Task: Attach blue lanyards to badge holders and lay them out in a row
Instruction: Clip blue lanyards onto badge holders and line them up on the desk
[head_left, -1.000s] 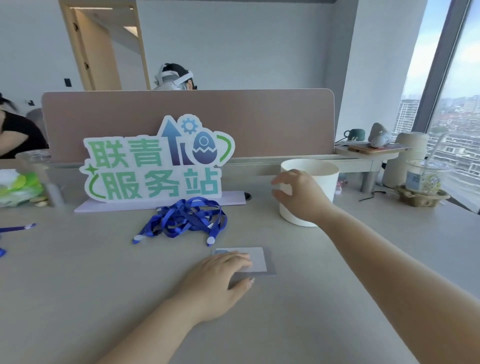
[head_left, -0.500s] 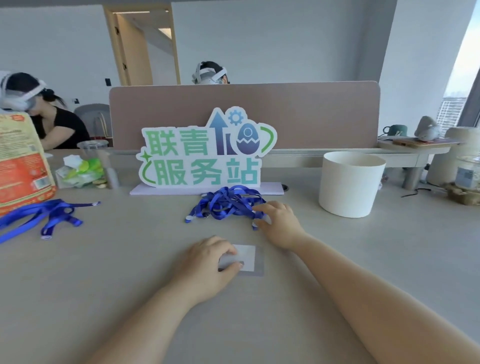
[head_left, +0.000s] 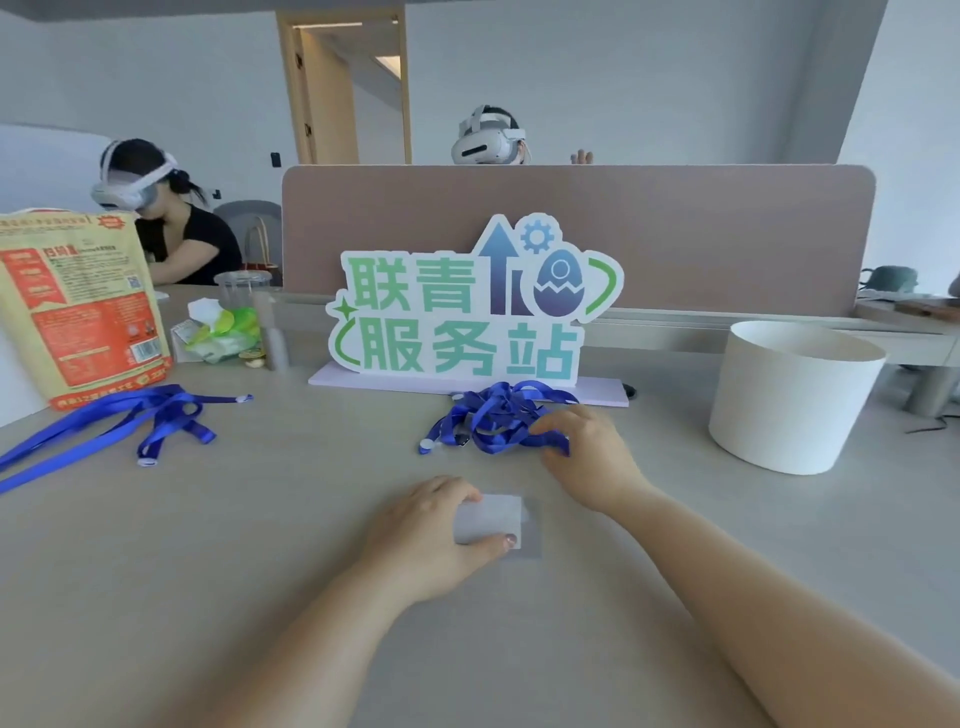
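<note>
Pale grey laminate table (head_left: 260, 545) fills the lower frame. Just above centre sits the tangled heap of blue fabric lanyards (head_left: 493, 421). The right hand (head_left: 587, 457) is the nearer one, its fingers curled onto a strap at the heap's right edge. Directly below, the left hand (head_left: 421, 530) pinches the clear flat plastic badge holder (head_left: 498, 519) between thumb and fingers. The holder lies flat, long side running left to right. The strap likely only needs a short pull down-frame.

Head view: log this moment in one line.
left hand holds badge holder | right hand grips lanyard pile | lanyard not yet attached
</note>
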